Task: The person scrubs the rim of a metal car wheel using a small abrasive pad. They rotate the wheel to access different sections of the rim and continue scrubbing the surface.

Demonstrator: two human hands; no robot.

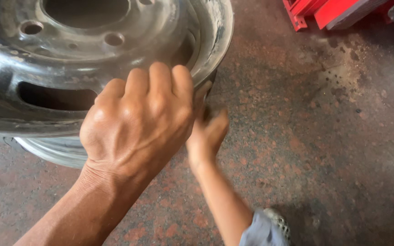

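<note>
You are gripping the edge of the steel wheel rim (115,54), tilted on the stone floor (320,136), with left hand (137,123) fingers curled tight over its lip. Your right hand (208,134) is reaching underneath, its fingers hidden, so I cannot tell their state. Risk: the rim is balancing on edge and could slip, pinching the lower hand.

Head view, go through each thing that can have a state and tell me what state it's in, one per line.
Wheel rim: bare steel, no tyre showing, scuffed and dusty, resting on the floor.
Left hand: fingers curled over the rim's edge, grip closed on it.
Right hand: reaching under the rim's edge; grip hidden, cannot tell.
Red metal frame: standing on the floor, apart from the rim.
Floor: stained, dusty.
</note>
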